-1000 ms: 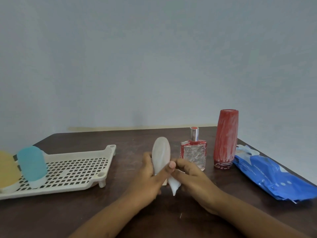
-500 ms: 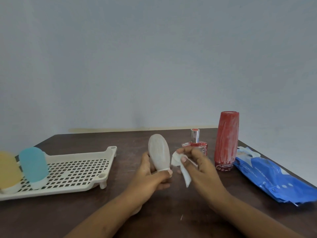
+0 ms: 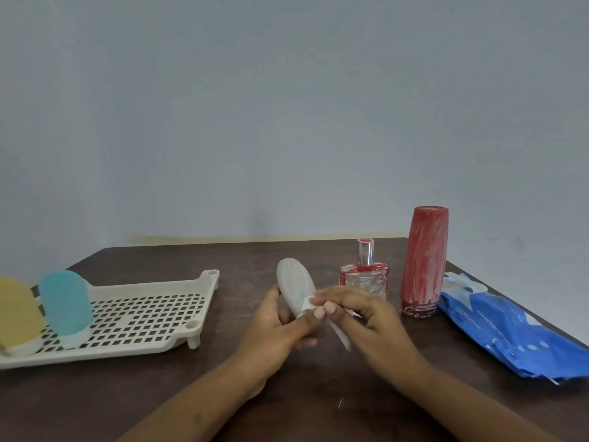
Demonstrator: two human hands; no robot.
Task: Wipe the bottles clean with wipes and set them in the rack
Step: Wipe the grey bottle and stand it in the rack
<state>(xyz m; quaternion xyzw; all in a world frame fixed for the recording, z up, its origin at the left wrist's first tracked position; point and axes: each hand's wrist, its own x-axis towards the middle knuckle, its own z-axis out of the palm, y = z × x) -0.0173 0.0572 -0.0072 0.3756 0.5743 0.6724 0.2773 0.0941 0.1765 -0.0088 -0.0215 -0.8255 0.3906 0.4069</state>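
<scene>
The white bottle [image 3: 293, 282] is held above the counter [image 3: 255, 260], near its middle, tilted with its rounded end up and leaning to the left. The left hand [image 3: 274, 330] grips the lower part of the bottle, with the fingers curled round it from below and the thumb on its left side. The right hand [image 3: 369, 317] pinches a white wipe [image 3: 341, 333] between thumb and fingertips and presses it against the right side of the bottle's lower end. The loose end of the wipe hangs down between the two hands. The bottle's lower end is covered by fingers, so the wipe appears to wrap it, though this is not certain. The cream rack [image 3: 153, 314] stands on the left of the counter, well apart from the hands. A blue bottle [image 3: 65, 306] and a yellow bottle [image 3: 17, 314] stand cap-down at its left end. A small glass bottle [image 3: 365, 275] with a silver neck stands just behind the right hand. A tall red bottle [image 3: 424, 260] stands to its right. A blue pack of wipes [image 3: 510, 330] lies beside the red bottle at the right edge.
</scene>
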